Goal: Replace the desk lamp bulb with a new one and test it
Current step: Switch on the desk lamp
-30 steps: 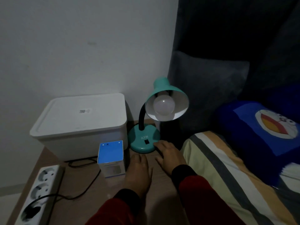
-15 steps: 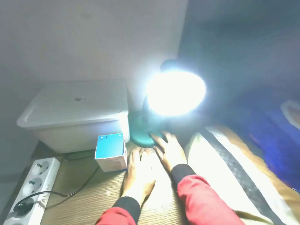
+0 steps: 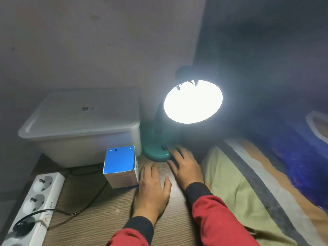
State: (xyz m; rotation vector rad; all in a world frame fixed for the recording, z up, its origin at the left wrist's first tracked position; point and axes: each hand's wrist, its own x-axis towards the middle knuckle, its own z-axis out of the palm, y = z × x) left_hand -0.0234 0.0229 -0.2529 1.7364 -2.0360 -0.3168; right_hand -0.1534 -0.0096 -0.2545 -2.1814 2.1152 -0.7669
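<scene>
Blue-topped box [image 3: 120,161], print unreadable

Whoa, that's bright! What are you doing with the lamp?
A person is testing a desk lamp, and it is lit and shining brightly. Their right hand rests at the lamp's green base, fingers by the switch. Their left hand lies flat and open on the wooden table, holding nothing. A small blue box stands beside it, in front of a white bin. A power strip has one cord plugged in.
</scene>
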